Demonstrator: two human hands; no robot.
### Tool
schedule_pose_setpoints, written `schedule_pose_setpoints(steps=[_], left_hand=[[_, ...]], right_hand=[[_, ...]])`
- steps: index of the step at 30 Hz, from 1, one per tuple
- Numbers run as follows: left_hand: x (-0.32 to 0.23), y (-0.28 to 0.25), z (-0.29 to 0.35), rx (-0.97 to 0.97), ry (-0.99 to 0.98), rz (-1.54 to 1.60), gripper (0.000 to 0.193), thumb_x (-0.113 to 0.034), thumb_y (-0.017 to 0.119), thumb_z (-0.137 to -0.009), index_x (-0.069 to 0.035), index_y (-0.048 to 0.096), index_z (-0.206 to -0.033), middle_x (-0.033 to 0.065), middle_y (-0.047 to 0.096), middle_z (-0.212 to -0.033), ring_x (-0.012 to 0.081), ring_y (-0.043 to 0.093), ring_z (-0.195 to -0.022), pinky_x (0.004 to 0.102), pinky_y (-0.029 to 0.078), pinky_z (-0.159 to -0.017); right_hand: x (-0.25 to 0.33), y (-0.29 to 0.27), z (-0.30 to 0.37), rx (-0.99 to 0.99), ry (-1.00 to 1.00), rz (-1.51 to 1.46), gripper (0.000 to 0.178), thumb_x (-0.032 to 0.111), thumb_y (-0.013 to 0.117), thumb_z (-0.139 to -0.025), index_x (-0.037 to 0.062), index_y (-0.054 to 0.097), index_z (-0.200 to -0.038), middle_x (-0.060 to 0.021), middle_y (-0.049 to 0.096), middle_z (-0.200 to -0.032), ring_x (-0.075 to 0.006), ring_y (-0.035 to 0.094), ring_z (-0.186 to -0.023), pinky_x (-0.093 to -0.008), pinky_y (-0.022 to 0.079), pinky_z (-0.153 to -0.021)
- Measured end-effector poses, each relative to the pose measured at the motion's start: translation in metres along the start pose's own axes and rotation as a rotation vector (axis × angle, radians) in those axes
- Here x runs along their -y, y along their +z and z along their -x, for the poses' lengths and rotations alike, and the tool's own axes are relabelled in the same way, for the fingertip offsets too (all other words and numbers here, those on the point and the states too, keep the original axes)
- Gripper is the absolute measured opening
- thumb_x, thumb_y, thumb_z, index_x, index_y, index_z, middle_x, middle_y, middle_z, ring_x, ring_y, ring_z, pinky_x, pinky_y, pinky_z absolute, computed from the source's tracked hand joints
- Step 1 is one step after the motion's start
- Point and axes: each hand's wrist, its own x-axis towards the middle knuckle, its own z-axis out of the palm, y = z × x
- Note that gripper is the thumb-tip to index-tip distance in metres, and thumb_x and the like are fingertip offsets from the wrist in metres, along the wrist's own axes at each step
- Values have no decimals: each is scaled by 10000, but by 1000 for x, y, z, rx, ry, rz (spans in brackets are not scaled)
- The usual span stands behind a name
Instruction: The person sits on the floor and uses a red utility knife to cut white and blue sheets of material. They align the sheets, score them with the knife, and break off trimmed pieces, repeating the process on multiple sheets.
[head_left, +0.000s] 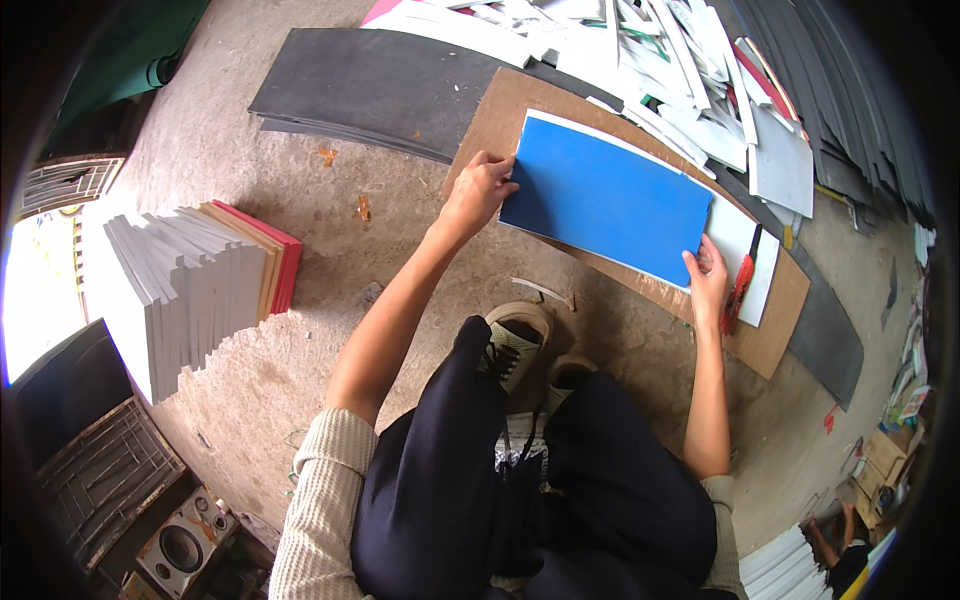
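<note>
A rectangular blue sheet [608, 196] lies over a larger white sheet [733, 248] on a brown board [490, 115]. My left hand [482, 192] is closed on the blue sheet's left edge, fingers pinched together. At its lower right corner my right hand [708, 275] grips the edge, with the thumb near the top face. Just right of that hand, a red utility knife [739, 288] with a dark end rests on the white sheet and the board.
Dark grey sheets [380, 88] lie beneath and beyond the board. A heap of white offcuts [640, 60] covers the far side. To the left stands a stack of white, tan and red sheets [205, 280]. My shoes [520, 335] are close to the board's near edge. Another person's arm [825, 545] shows at lower right.
</note>
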Motion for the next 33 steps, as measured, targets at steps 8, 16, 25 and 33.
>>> schedule_pose_setpoints(steps=[8, 16, 25, 33], left_hand=[[8, 7, 1, -43, -9, 9, 390, -112, 615, -766, -39, 537, -1141, 136, 544, -1036, 227, 598, -864, 312, 479, -762], [4, 8, 2, -64, -32, 18, 409, -127, 601, -781, -58, 514, -1175, 139, 533, -1053, 231, 598, -831, 309, 478, -754], [6, 5, 5, -54, 2, 85, 423, -113, 618, -766, -56, 514, -1173, 135, 523, -1064, 222, 595, -829, 299, 491, -749], [-1, 6, 5, -81, -21, 76, 411, -103, 611, -768, -73, 523, -1168, 129, 537, -1039, 219, 598, -814, 298, 503, -746]], right_hand=[[3, 1, 1, 13, 10, -10, 467, 114, 656, -753, -17, 485, -1168, -125, 590, -988, -147, 557, -791, -271, 455, -697], [4, 1, -1, 26, 18, -97, 491, 121, 667, -752, -22, 473, -1180, -127, 587, -988, -139, 555, -803, -265, 454, -703], [9, 1, -1, 26, 62, -192, 502, 95, 671, -745, -31, 463, -1185, -123, 587, -998, -128, 551, -816, -251, 449, -725], [10, 0, -2, 27, 81, -177, 507, 77, 668, -746, -36, 452, -1191, -128, 581, -1017, -132, 554, -842, -251, 449, -740]])
